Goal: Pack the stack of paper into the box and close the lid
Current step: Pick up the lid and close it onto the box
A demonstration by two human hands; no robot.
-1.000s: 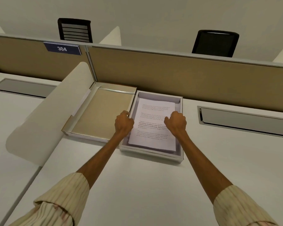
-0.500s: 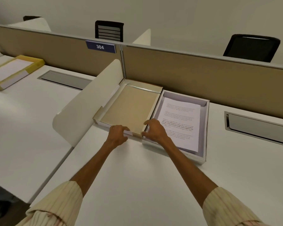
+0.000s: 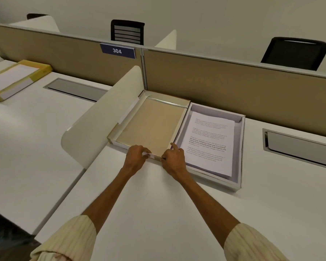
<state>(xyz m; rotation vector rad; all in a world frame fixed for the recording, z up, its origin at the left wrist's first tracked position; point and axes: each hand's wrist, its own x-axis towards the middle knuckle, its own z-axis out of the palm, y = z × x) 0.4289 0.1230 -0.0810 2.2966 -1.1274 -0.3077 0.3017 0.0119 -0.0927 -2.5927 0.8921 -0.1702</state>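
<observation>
Stack of paper [image 3: 210, 144] lies flat, printed, inside open white box [image 3: 241, 147]

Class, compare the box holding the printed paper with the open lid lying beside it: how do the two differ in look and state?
The box holds a stack of paper; the lid lies open-side up and holds nothing. The box's inside is pale lilac-white, the lid's is tan. Both hands, left hand and right hand, grip the lid's near edge; neither holds the box. Both are shallow white-walled rectangles resting side by side on the desk.
</observation>
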